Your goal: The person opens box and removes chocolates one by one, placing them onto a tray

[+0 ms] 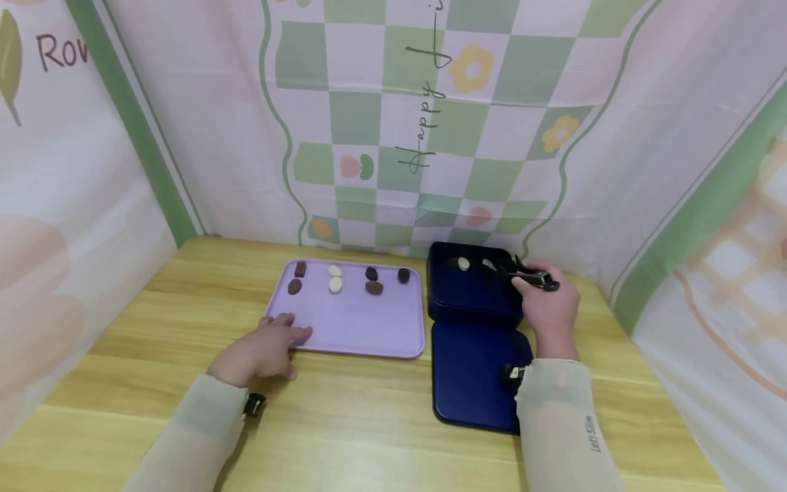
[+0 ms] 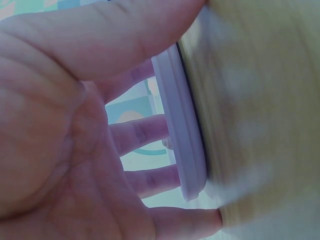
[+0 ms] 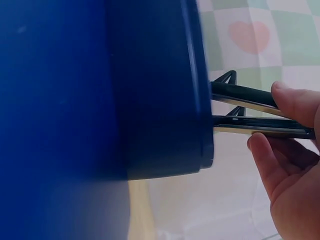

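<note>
My right hand [image 1: 553, 307] holds black-handled tongs [image 1: 531, 277] between thumb and fingers, their tips reaching down inside a dark blue box [image 1: 473, 294]. In the right wrist view the two tong arms [image 3: 250, 95] stand apart and pass over the box wall [image 3: 160, 100]. A white oval piece [image 1: 464, 264] and a dark one [image 1: 453, 262] lie in the box. My left hand [image 1: 261, 348] rests at the near left corner of a lilac tray [image 1: 369, 335], its fingers stretched over the rim [image 2: 175, 115]. Several brown, white and dark pieces, like chocolates, lie along the tray's far side.
A flat blue lid [image 1: 473, 383] lies in front of the box, partly under my right forearm. The wooden table [image 1: 344, 424] meets printed cloth [image 1: 381, 137] at the back and sides. Tray and box stand close side by side.
</note>
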